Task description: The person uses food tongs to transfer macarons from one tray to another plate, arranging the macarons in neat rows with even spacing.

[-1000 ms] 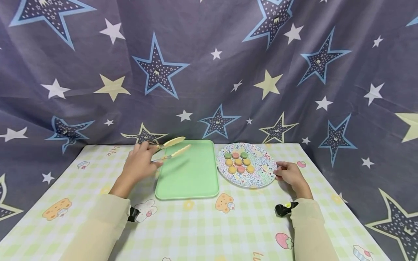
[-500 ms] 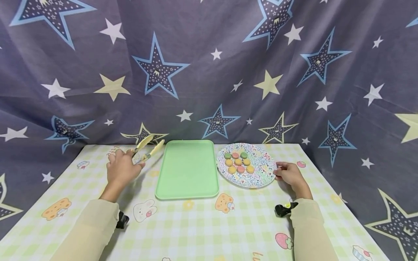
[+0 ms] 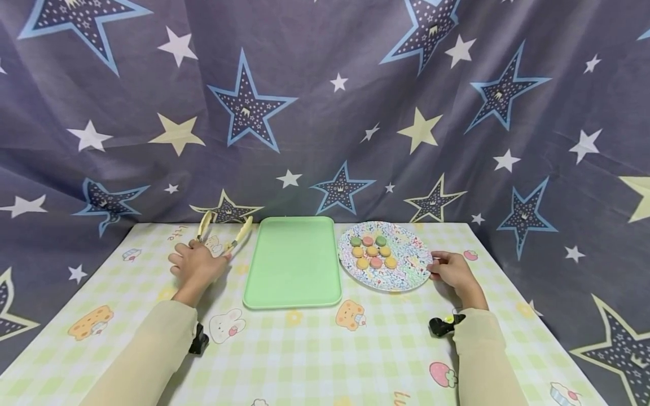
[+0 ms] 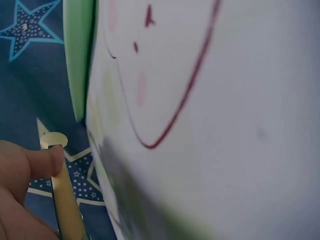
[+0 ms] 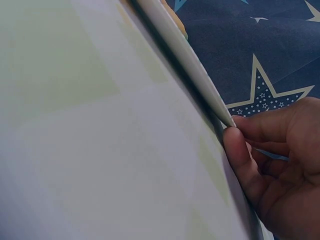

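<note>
My left hand (image 3: 199, 264) holds yellow-tipped tongs (image 3: 238, 237) left of the green tray (image 3: 293, 264). The tongs' two arms are spread apart, pointing toward the curtain, with nothing between the tips. In the left wrist view, the thumb lies along one tong arm (image 4: 67, 200). My right hand (image 3: 454, 275) pinches the right rim of a speckled round plate (image 3: 411, 270), thumb and fingers on either side of the edge, as the right wrist view also shows. On the plate sit several macarons (image 3: 372, 251) in green, pink and yellow, set out in rows.
A pastel checked cloth (image 3: 304, 361) with cartoon prints covers the table. Right behind its far edge hangs a dark star-patterned curtain (image 3: 315, 135). The tray and the plate stand side by side, close together.
My left hand with the tongs has moved left from over the green tray, and the tongs have spread wider. The right hand has stayed at the plate's rim.
</note>
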Tool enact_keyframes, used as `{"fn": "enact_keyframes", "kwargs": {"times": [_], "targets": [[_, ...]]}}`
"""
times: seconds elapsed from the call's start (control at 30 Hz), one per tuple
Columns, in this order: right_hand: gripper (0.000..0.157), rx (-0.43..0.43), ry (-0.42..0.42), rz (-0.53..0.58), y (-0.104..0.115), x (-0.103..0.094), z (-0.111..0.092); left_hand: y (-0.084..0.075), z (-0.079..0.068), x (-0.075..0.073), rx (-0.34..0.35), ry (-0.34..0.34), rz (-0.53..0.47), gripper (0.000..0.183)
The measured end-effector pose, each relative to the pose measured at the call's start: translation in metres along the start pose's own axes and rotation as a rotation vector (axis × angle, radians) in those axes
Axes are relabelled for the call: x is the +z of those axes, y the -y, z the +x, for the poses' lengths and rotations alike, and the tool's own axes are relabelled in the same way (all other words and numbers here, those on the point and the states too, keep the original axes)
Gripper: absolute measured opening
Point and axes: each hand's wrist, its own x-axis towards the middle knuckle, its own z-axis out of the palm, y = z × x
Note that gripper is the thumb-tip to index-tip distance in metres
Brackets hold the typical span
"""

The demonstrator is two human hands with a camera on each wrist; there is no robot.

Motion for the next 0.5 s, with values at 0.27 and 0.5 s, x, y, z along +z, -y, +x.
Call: {"fn": "enact_keyframes", "kwargs": {"times": [0.27, 0.5], "targets": [[0.051, 0.007, -0.001, -0.002, 0.0007, -0.0002, 0.0011, -0.0036, 0.005, 0.0028, -0.107, 0.058, -0.028, 0.11], [0.051, 0.015, 0.0, -0.009, 0.0003, 0.0001, 0.0008, -0.0059, 0.0081, 0.009, -0.134, 0.073, -0.006, 0.109]]}}
